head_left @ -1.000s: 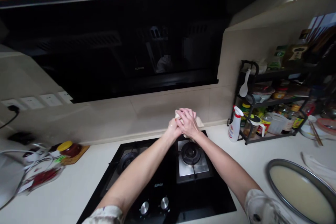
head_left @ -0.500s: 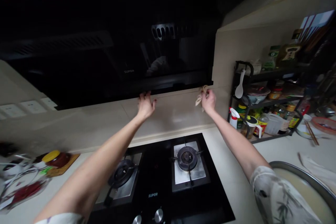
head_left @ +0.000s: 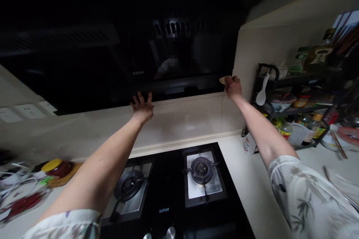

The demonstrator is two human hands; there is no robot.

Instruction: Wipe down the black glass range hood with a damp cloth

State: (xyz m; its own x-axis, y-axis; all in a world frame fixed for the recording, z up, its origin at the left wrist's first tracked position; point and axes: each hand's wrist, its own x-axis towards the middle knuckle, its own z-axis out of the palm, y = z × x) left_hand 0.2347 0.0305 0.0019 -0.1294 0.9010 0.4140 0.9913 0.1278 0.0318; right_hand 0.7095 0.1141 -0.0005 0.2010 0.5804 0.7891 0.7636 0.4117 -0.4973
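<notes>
The right hand has its grip pinched on a small folded cloth, pressing it against the lower right corner of the black range hood. The left hand lies flat with fingers spread on the hood's bottom edge, above the 2-burner hob set in the bench.

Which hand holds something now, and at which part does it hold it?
The right hand holds a bunched cloth, gripped at its bulk against the hood's lower edge. The left hand holds nothing.

right hand: cloth at hood | left hand: flat on wall
</notes>
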